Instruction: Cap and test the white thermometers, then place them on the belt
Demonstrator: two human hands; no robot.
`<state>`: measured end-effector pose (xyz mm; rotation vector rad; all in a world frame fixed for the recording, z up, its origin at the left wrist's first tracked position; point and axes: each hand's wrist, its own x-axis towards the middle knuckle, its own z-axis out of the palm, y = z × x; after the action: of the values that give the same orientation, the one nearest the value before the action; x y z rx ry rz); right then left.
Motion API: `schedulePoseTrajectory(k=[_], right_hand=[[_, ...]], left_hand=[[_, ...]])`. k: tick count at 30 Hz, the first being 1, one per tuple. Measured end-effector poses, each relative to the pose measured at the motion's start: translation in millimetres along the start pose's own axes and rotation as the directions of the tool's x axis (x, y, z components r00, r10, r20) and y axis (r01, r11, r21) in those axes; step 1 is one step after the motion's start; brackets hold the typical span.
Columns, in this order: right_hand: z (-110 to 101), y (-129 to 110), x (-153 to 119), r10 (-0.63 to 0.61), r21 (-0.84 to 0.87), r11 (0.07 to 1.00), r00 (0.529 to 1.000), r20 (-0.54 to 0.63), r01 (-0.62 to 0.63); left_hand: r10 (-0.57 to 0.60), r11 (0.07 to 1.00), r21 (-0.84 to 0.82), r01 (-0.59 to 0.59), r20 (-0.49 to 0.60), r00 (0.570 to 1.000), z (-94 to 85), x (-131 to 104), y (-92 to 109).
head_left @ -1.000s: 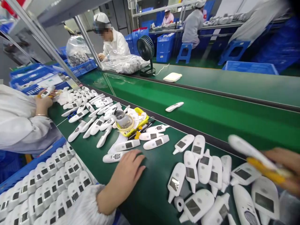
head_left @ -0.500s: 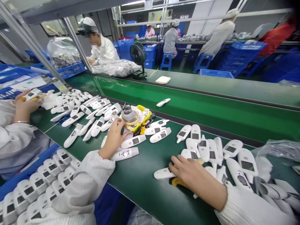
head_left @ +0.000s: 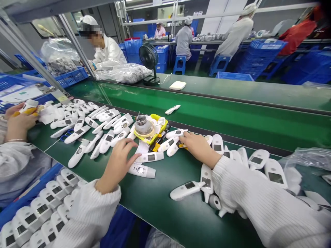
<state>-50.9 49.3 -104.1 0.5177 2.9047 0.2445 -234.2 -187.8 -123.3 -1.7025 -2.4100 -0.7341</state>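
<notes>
My left hand (head_left: 116, 165) is open with thumb and fingers apart, at the near end of a white thermometer-like device (head_left: 151, 157). Below it lies another white device (head_left: 142, 170). My right hand (head_left: 198, 146) reaches over the devices beside the yellow tray (head_left: 163, 128), its fingers closed around a small orange item (head_left: 182, 145) that is mostly hidden. The fingertips are close to a white device (head_left: 172, 148). A glass jar with a metal lid (head_left: 142, 125) stands in the tray. Under my right forearm lies a device with a screen (head_left: 207, 181), touching a tilted one (head_left: 184, 190).
Many white devices (head_left: 77, 134) cover the bench at left; more lie at right near clear plastic (head_left: 310, 158). A blue crate (head_left: 55, 168) holds rows of devices. A co-worker's hands (head_left: 20, 120) are at far left. A black fan (head_left: 149, 62) stands behind the green belt (head_left: 219, 120).
My right hand has moved left and away from me, to the devices near the yellow tray, with the orange item. My left hand has drawn slightly back from the jar. The view has shifted slightly.
</notes>
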Motion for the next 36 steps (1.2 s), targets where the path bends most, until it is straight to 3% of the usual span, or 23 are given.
schedulePoseTrajectory(k=[3, 6, 12, 16, 20, 23, 26, 28, 31, 32, 36], right_hand=[[3.4, 0.4, 5.6, -0.024, 0.006, 1.0, 1.0, -0.013, 0.024], [5.2, 0.3, 4.2, 0.0, 0.008, 1.0, 1.0, -0.028, 0.0], [8.3, -4.7, -18.6, -0.023, -0.009, 1.0, 1.0, -0.019, 0.023], [15.3, -8.1, -31.4, -0.075, -0.024, 0.997, 0.997, -0.024, 0.075], [19.1, -3.8, -38.5, -0.049, -0.01, 0.999, 0.997, -0.058, 0.049], [16.2, 3.6, -47.0, -0.01, 0.054, 0.998, 0.993, -0.116, 0.016], [6.4, 8.7, -61.1, -0.012, 0.368, 0.924, 0.972, -0.236, 0.101], [-4.3, 8.8, -73.1, 0.011, 0.598, 0.788, 0.967, -0.256, 0.149], [-23.2, 5.0, -92.7, 0.082, 0.766, 0.633, 0.975, -0.206, 0.108], [-28.9, 3.6, -99.1, 0.103, 0.798, 0.594, 0.973, -0.206, 0.106], [-42.0, 1.1, -121.4, 0.128, 0.841, 0.517, 0.957, -0.261, 0.16]], left_hand=[[0.091, 0.996, -0.023, -0.089, 0.147, 0.985, -3.3, -26.9, 7.6], [0.087, 0.996, -0.014, -0.086, 0.219, 0.972, 5.5, -42.6, 11.7], [0.005, 0.999, -0.052, 0.009, 0.271, 0.963, 17.3, -47.7, 14.7], [-0.054, 0.981, -0.164, 0.106, 0.297, 0.953, 15.6, -47.7, 20.1], [-0.165, 0.907, -0.322, 0.273, 0.325, 0.931, 7.2, -45.9, 27.6], [-0.234, 0.768, -0.484, 0.42, 0.398, 0.887, -0.4, -40.8, 41.4], [-0.247, 0.582, -0.614, 0.533, 0.491, 0.835, -4.0, -30.1, 64.1], [-0.224, 0.319, -0.719, 0.618, 0.576, 0.786, -4.7, -21.5, 81.0], [-0.102, -0.13, -0.751, 0.647, 0.659, 0.745, -6.4, -11.7, 103.1], [-0.064, -0.203, -0.738, 0.643, 0.666, 0.744, -7.5, -9.7, 109.3], [-0.017, -0.26, -0.746, 0.614, 0.639, 0.769, -13.4, -3.1, 131.2]])
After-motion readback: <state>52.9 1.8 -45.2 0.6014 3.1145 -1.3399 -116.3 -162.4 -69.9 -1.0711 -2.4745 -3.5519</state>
